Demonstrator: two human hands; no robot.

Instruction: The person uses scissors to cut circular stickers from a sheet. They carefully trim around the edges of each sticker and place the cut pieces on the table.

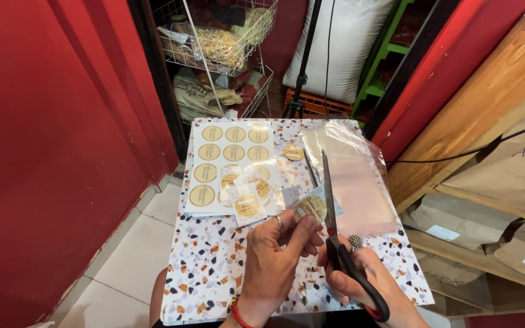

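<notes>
Red walls close in around a small speckled terrazzo-patterned board point(214, 267) resting on the person's lap, and on it the cutting-out of round labels appears to be mid-way. At the centre is a small paper piece bearing a round gold sticker point(312, 206), pinched between the thumb and fingers of the left hand point(274, 255) just above the board's near half. The right hand point(366, 279) grips the black-and-red-handled scissors point(334, 231), fingers through the loops, blades parted and pointing away, the lower blade close beside the pinched piece. I judge the step to be trimming this label out of its backing; the next cut would call for turning the paper slowly into the blades while keeping close to the gold edge. Just to the left lie a few loose cut-out sticker squares point(245, 193), overlapping the white sheet of round gold stickers point(226, 159). One single trimmed round sticker point(293, 152) sits farther up, beside a clear plastic bag point(353, 176) lying on the board's right side. Beyond stand a white wire basket rack point(220, 42) and a white sack point(341, 42).
</notes>
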